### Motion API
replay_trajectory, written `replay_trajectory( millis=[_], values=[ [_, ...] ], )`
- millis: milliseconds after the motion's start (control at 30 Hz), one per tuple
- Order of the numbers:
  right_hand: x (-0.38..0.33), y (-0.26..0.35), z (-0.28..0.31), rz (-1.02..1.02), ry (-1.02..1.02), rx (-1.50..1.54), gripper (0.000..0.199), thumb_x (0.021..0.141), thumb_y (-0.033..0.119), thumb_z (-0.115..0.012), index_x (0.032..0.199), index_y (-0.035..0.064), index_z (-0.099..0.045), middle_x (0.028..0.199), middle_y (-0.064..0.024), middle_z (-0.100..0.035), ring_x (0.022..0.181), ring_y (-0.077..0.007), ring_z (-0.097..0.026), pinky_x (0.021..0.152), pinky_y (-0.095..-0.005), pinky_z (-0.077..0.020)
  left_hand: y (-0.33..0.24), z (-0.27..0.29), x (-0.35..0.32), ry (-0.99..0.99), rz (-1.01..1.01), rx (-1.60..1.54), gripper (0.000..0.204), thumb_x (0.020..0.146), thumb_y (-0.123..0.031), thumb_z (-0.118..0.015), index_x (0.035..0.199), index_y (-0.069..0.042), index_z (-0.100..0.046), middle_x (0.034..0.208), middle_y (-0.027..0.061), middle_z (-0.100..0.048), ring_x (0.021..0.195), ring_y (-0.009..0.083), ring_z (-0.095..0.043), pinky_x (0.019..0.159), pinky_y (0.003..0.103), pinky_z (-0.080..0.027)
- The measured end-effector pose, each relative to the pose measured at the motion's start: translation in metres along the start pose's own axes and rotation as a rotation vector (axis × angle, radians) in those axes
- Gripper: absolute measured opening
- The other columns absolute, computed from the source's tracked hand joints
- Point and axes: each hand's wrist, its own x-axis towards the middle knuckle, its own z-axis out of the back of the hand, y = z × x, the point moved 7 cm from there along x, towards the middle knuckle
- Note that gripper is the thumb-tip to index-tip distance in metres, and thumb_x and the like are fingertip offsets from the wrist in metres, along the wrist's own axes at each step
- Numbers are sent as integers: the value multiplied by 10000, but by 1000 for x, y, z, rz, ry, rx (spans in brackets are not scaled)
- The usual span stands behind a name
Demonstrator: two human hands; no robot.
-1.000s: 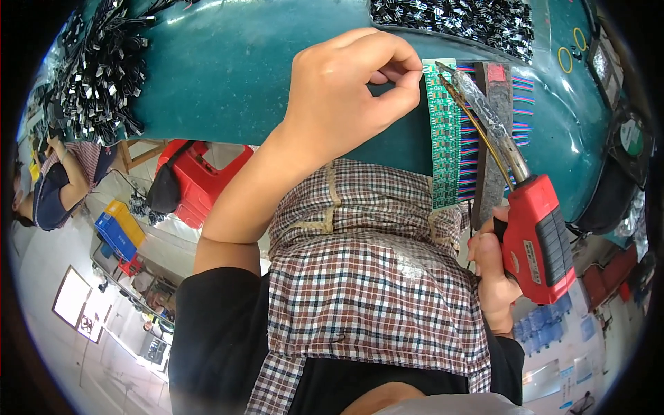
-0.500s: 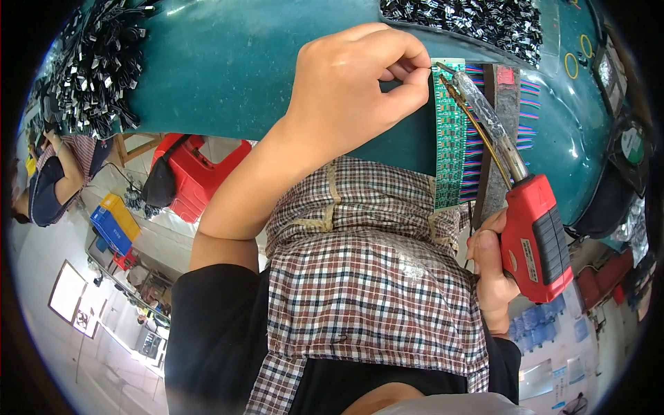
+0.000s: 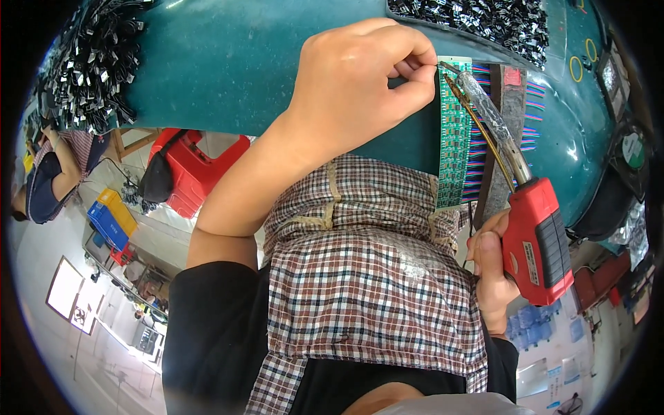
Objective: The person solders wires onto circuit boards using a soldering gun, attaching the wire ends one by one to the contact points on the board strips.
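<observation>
My left hand (image 3: 363,86) hovers at the top left edge of a long green circuit board panel (image 3: 454,142), thumb and forefinger pinched on what looks like a thin dark wire, mostly hidden. In my right hand (image 3: 491,270) is a red soldering gun (image 3: 531,235) with a black grip. Its tip and a thin brass-coloured tube reach the board's upper end, close to my left fingertips. Blue, pink and dark wires (image 3: 535,114) run from the board's right side under a grey bar (image 3: 510,111) that lies across them.
A tray of small black-and-silver connectors (image 3: 477,24) stands at the far side of the green table (image 3: 214,69). Bundled black cables (image 3: 97,69) heap at the left. A black round fan-like device (image 3: 626,155) is at the right. Beyond are a red stool (image 3: 190,169) and another person (image 3: 59,169).
The board, the wires and the bar appear slightly further right in the picture. Both hands keep their grip, and the soldering tip stays at the board's upper end.
</observation>
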Motion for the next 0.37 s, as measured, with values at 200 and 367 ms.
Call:
replay_trajectory(
  millis=[200,367],
  values=[
    [2,-2,-1,16,-20,12,126,914,19,-593,887,29,-470,710,-59,-489,469,-71,-394,464,-251,-394,1,0,0,-11,-16,17,120,750,5,-756,858,-31,-718,791,33,-704,695,100,-706,629,210,-568],
    [-1,-3,1,25,45,5,122,941,73,-586,957,-19,-507,712,-73,-492,460,-84,-418,477,-264,-409,1,-1,1,4,-7,40,126,748,4,-757,861,-40,-723,786,32,-706,700,102,-710,637,209,-571]
  ],
)
